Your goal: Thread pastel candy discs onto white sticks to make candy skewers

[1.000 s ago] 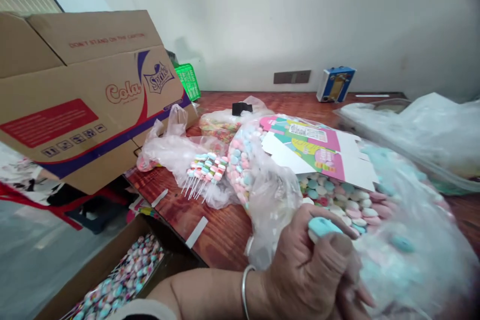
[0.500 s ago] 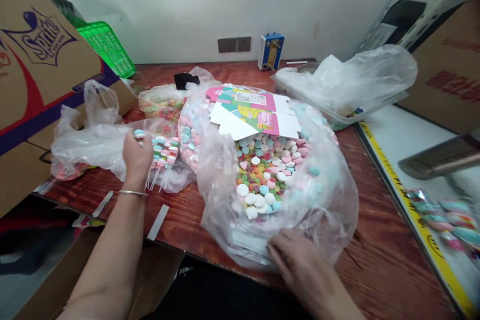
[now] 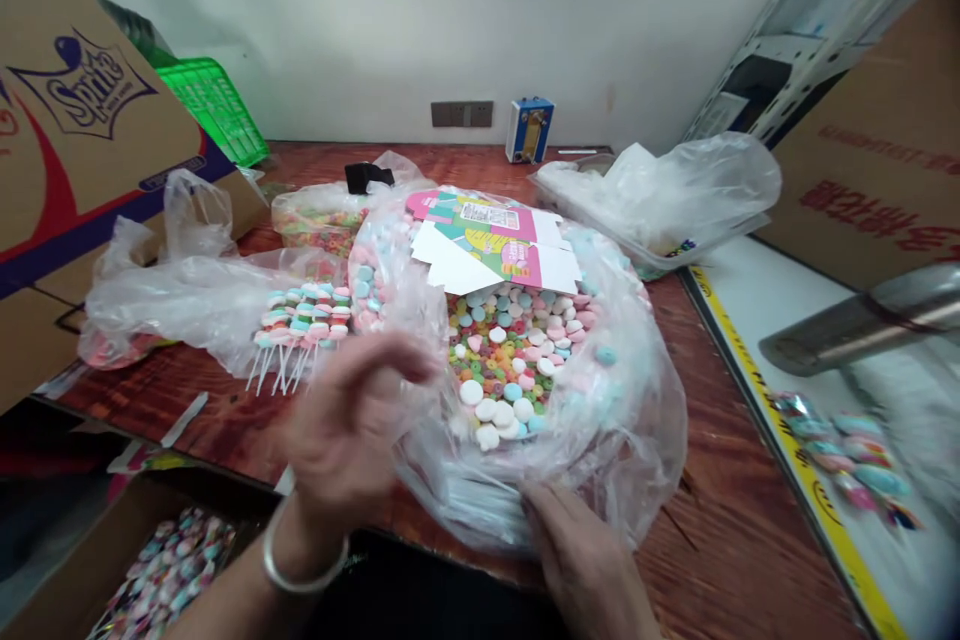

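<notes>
My left hand [image 3: 349, 430], blurred by motion and wearing a bracelet, is raised above the table's front edge. Its fingers are curved and apart, with nothing visible in them. Just beyond it, candy skewers [image 3: 304, 315] of pink, white, blue and green sweets lie on clear plastic. My right hand [image 3: 589, 555] is at the front of a large open plastic bag [image 3: 637, 480], its fingers together on the ends of a bundle of white sticks [image 3: 484, 510]; the fingertips are partly hidden. Loose pastel candies [image 3: 510, 410] and small coloured rings [image 3: 487, 360] fill the bag's opening.
Printed card packaging [image 3: 499, 245] lies on the candies. A Sprite carton [image 3: 82, 110] and a green basket [image 3: 214, 110] stand left. Below, an open box [image 3: 52, 590] holds finished lollipops. At right are a plastic-covered tray [image 3: 652, 195], a metal cylinder [image 3: 847, 325] and wrapped candies [image 3: 847, 450].
My left hand held a blue candy, then reached to the skewers, and has now drawn back toward the bag without it. My right hand stays at the white sticks. The view swung right.
</notes>
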